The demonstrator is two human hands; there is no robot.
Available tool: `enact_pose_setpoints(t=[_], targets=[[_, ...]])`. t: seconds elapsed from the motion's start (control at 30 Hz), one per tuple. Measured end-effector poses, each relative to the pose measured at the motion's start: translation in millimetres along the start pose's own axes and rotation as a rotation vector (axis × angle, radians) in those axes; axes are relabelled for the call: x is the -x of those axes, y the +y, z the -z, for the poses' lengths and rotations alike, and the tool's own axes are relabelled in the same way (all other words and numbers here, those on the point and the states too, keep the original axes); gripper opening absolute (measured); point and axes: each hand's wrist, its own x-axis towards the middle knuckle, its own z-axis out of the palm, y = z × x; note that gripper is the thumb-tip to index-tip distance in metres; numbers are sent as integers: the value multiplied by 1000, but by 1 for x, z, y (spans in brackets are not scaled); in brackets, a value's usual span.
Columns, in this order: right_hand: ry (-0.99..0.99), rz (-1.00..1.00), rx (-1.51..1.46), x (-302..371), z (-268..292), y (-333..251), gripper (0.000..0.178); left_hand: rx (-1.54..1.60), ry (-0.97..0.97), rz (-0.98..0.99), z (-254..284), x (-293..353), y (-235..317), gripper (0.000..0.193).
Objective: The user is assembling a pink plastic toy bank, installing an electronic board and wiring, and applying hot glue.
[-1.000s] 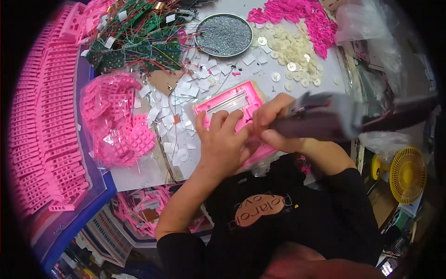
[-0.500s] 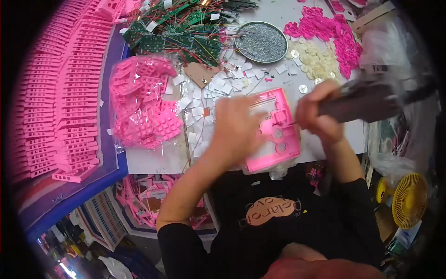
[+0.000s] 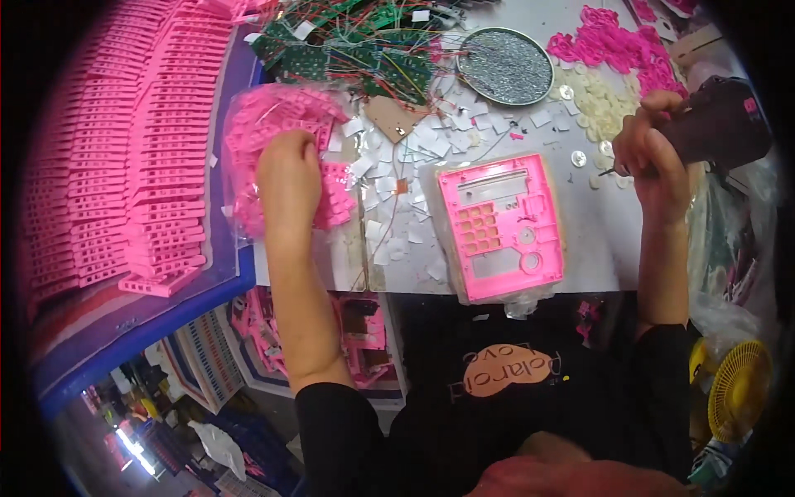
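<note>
White desk [image 3: 596, 240] crowded with parts fills your view, with stacks of pink plastic frames [image 3: 108, 166] banked up on your left and a tangle of green circuit boards [image 3: 348, 50] at the far edge. Your hands are well apart. Your left hand [image 3: 288, 178] is flat on a bagged heap of small pink plastic pieces [image 3: 273, 124], fingers curled down into it; whether it has pinched one you cannot tell. Your right hand [image 3: 654, 153] is clamped round the black electric screwdriver [image 3: 716, 124], held off to the right above the cream round discs [image 3: 596, 103]. Between the two lies the pink front housing [image 3: 501, 224], face down on the desk's near edge, its long axis running away from you and tilted a little left. It sits nearer your right hand; the screwdriver's tip points toward it, while the heap lies well to its left.
</note>
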Motion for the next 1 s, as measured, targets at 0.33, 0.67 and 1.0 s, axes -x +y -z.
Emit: enact_pose_setpoints(t=[0.33, 0.67, 1.0], targets=[[20, -59, 51, 5, -5, -10, 37, -417, -325, -285, 19, 11, 12, 30], [103, -16, 81, 5, 8, -10, 40, 43, -331, -241, 47, 44, 0, 15], [331, 515, 755, -10, -30, -8, 55, 1054, -101, 206, 42, 58, 15, 12]])
